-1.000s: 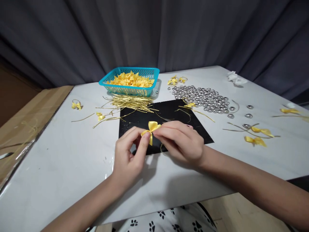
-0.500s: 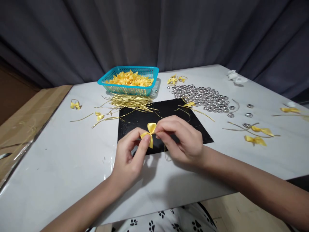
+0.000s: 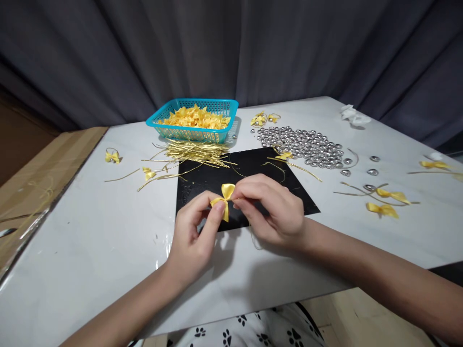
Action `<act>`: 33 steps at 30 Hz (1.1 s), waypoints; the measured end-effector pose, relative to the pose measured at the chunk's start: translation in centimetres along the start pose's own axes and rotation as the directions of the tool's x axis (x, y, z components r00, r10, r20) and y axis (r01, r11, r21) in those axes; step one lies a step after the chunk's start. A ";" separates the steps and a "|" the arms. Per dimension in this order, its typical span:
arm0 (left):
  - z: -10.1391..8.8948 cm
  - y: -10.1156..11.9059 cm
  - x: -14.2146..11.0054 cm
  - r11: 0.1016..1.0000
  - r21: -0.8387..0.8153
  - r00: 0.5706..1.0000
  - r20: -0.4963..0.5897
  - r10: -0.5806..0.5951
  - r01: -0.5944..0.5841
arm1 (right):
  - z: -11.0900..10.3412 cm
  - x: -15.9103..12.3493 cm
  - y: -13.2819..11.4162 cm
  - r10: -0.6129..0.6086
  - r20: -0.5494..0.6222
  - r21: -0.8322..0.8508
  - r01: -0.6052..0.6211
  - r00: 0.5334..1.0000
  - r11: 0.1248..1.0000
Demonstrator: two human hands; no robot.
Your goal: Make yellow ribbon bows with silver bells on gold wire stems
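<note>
Paw-print cloth [image 3: 249, 333]: black paw marks on white, below the near table edge; the frame cuts off its lower part.
Left hand [image 3: 195, 226]: thumb and forefinger grasp the yellow bow [image 3: 227, 191] by its left side; the remaining fingers curl behind, partly out of sight.
Right hand [image 3: 275, 207]: thumb and forefinger pinch the bow's right side; the fingertips hide which part they grip; a thin cord [image 3: 255, 240] loops out from behind the hand, its other end hidden.
Yellow bow: held between the two hands, above the black mat [image 3: 206, 178]; one loop points up, one tail hangs down.
Frame edges: a shiny object [image 3: 7, 232] at far left is cut off and hard to make out; near the right edge lies a ribbon bow [image 3: 434, 165], with a small white item [image 3: 435, 156] too indistinct to name.
Tabletop [image 3: 119, 236]: white, faintly marbled; a teal basket [image 3: 191, 130] full of yellow bows stands at the back; gold cords [image 3: 197, 153] are heaped before it; silver beads [image 3: 304, 146] spread to the right, crumpled white tissue [image 3: 354, 115] beyond.
Room: dark grey curtain [image 3: 202, 48] behind the table; brown cardboard [image 3: 77, 149] along the left; pale floor [image 3: 343, 311] below.
</note>
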State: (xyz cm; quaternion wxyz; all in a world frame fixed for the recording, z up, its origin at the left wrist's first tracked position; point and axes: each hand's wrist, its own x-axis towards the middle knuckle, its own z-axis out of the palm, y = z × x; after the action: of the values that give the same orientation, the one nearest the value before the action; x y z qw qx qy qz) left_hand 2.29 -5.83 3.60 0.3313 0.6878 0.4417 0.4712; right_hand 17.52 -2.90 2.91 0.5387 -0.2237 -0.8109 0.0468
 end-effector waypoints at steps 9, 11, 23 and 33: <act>0.2 0.2 0.0 1.000 0.025 0.999 -0.051 0.009 -0.008 | 0.3 -0.2 0.4 -0.129 -0.013 -0.065 0.128 0.992 0.990; 0.4 0.1 -0.1 1.000 0.027 0.991 -0.133 -0.007 0.010 | 0.3 -0.4 0.5 -0.150 -0.025 -0.109 0.146 0.988 0.983; 1.4 0.2 -1.4 0.998 -0.021 0.946 -0.317 -0.065 0.061 | -0.6 -0.5 0.7 -0.306 0.129 -0.294 0.331 0.943 0.897; 0.5 0.0 -1.8 0.904 0.268 0.879 -0.261 0.400 -0.332 | -0.9 -0.8 0.1 -0.261 0.034 -0.336 0.257 0.965 0.906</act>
State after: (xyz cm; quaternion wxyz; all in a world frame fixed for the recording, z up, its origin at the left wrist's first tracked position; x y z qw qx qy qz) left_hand 2.43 -7.52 2.80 0.0857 0.7084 0.3978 0.5767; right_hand 18.57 -3.27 2.55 0.4984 -0.2035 -0.8263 -0.1658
